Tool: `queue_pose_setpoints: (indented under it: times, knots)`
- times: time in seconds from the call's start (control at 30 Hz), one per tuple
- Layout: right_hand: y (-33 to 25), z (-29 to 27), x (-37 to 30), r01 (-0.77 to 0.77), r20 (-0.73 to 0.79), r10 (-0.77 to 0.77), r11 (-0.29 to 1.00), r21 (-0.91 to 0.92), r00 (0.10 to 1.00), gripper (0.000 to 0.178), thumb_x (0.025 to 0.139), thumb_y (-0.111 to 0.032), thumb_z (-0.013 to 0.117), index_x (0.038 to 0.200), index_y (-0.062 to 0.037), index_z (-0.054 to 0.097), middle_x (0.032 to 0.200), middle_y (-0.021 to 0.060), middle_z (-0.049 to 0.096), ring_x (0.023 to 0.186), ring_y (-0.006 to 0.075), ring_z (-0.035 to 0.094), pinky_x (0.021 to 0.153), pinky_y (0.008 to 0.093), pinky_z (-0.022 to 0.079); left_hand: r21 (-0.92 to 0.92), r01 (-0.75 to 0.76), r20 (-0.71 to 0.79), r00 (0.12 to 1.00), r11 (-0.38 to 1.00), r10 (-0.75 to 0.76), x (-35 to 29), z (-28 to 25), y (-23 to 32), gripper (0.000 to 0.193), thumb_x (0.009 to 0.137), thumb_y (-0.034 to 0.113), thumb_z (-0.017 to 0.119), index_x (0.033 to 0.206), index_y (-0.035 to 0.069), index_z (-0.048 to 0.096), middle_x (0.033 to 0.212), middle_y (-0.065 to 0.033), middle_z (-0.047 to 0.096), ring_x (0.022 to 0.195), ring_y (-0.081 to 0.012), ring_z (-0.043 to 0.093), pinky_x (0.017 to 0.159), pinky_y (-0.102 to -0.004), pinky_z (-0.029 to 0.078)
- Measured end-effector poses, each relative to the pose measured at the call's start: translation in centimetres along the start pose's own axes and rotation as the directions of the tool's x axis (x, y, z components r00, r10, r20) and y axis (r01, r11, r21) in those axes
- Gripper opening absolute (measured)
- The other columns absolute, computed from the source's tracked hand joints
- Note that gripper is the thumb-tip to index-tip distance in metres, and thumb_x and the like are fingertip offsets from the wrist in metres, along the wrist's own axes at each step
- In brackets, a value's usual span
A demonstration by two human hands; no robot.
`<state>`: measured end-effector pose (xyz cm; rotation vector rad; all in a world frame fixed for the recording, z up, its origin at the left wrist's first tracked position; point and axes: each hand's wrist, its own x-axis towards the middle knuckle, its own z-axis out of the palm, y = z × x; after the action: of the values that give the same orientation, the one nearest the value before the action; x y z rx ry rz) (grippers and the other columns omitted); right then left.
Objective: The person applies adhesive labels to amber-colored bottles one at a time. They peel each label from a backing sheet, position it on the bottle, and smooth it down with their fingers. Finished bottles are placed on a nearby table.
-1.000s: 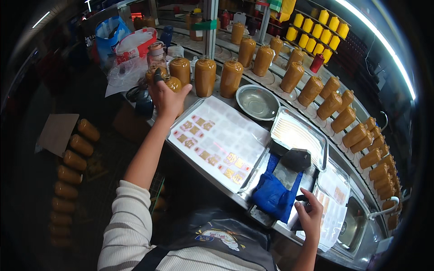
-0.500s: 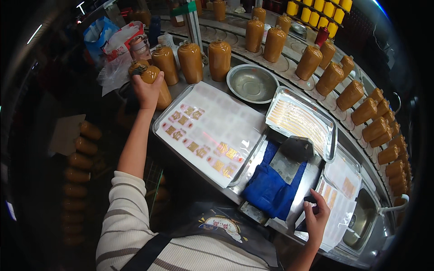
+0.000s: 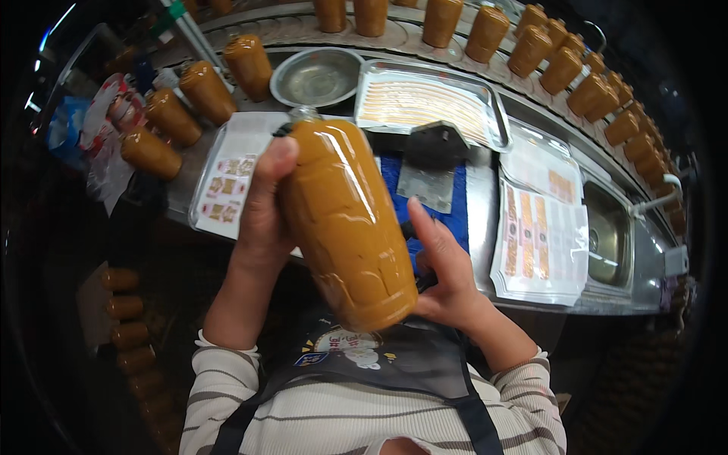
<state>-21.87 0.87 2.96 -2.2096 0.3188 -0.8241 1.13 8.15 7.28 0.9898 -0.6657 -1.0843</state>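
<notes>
A glossy brown bottle (image 3: 345, 220) with a clear neck stub hangs tilted in front of my chest, its base toward the lower right. My left hand (image 3: 265, 193) is closed around its upper left side, thumb near the shoulder; the other fingers are mostly behind it. Close beside the lower right of the bottle is my right hand (image 3: 447, 269), thumb raised and apart, with dark coverings on some fingers. Whether it touches the bottle is unclear. Behind the bottle lies a tray with a white sheet (image 3: 212, 182) of gold-and-pink decals, partly hidden.
A metal bowl (image 3: 315, 80) and a tray of gold-striped strips (image 3: 425, 98) stand at the back. A black-handled scraper (image 3: 432, 163) rests on blue cloth (image 3: 459, 227). Decal sheets (image 3: 538, 250) lie near the sink (image 3: 610, 243). Brown bottles (image 3: 205, 91) stand along the counter and conveyor.
My left hand has lifted the bottle from the left side of the counter and brought it before my chest. My right hand has come left toward its base. The view has turned.
</notes>
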Motion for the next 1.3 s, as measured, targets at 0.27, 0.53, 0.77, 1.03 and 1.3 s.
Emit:
queue_pose_setpoints:
  times: [0.27, 0.53, 0.77, 1.03, 1.3]
  knots:
    - [0.8, -0.4, -7.6, -0.313, -0.219, 0.260, 0.914, -0.258, 0.940, 0.106, 0.065, -0.021, 0.089, 0.155, -0.0044, 0.035, 0.094, 0.0162, 0.057, 0.074, 0.0314, 0.063, 0.061, 0.0382, 0.052, 0.151, 0.376, 0.152, 0.905, 0.914, -0.397, 2.3, 6.7, -8.2, 0.078, 0.086, 0.041, 0.078, 0.129, -0.003, 0.030, 0.126, -0.0180, 0.052, 0.118, -0.0209, 0.056, 0.101, -0.0340, 0.048]
    - [2.6, -0.9, -5.9, -0.444, -0.207, 0.396, 0.843, -0.304, 0.894, 0.107, 0.064, -0.016, 0.088, 0.156, -0.0082, 0.033, 0.095, 0.0160, 0.055, 0.074, 0.0327, 0.060, 0.064, 0.0397, 0.053, 0.232, 0.317, 0.127, 0.927, 0.919, -0.352, 5.5, 6.5, -9.2, 0.080, 0.083, 0.042, 0.080, 0.127, -0.004, 0.031, 0.123, -0.0185, 0.055, 0.115, -0.0198, 0.059, 0.096, -0.0337, 0.052]
    - [3.8, 0.4, -5.5, -0.539, -0.230, 0.495, 0.816, -0.209, 0.838, 0.107, 0.066, -0.007, 0.084, 0.158, -0.0078, 0.029, 0.110, 0.0184, 0.056, 0.095, 0.0340, 0.061, 0.081, 0.0391, 0.052, 0.364, 0.259, 0.106, 0.943, 0.895, -0.316, 6.7, 4.7, -10.7, 0.091, 0.082, 0.042, 0.081, 0.139, -0.005, 0.028, 0.128, -0.0209, 0.052, 0.122, -0.0224, 0.054, 0.104, -0.0348, 0.044]
    - [4.2, -0.7, -6.2, -0.493, -0.173, 0.463, 0.838, -0.234, 0.869, 0.103, 0.068, -0.004, 0.080, 0.158, -0.0055, 0.028, 0.122, 0.0104, 0.058, 0.072, 0.0102, 0.049, 0.057, 0.0228, 0.040, 0.934, 0.078, -0.210, 0.908, 0.348, 0.361, 5.4, -16.2, -5.1, 0.018, 0.093, 0.015, 0.063, 0.097, -0.002, 0.059, 0.088, -0.0185, 0.069, 0.076, -0.0332, 0.068, 0.069, -0.0397, 0.054]
    - [4.0, -0.1, -5.9, -0.550, -0.219, 0.511, 0.813, -0.191, 0.831, 0.100, 0.070, -0.009, 0.082, 0.156, -0.0023, 0.031, 0.112, 0.0108, 0.057, 0.076, 0.0155, 0.052, 0.060, 0.0260, 0.042, 0.956, 0.123, -0.017, 0.930, -0.265, 0.367, 3.7, -18.4, -4.9, 0.015, 0.091, 0.013, 0.060, 0.096, -0.002, 0.060, 0.095, -0.0230, 0.067, 0.100, -0.0403, 0.061, 0.100, -0.0507, 0.039]
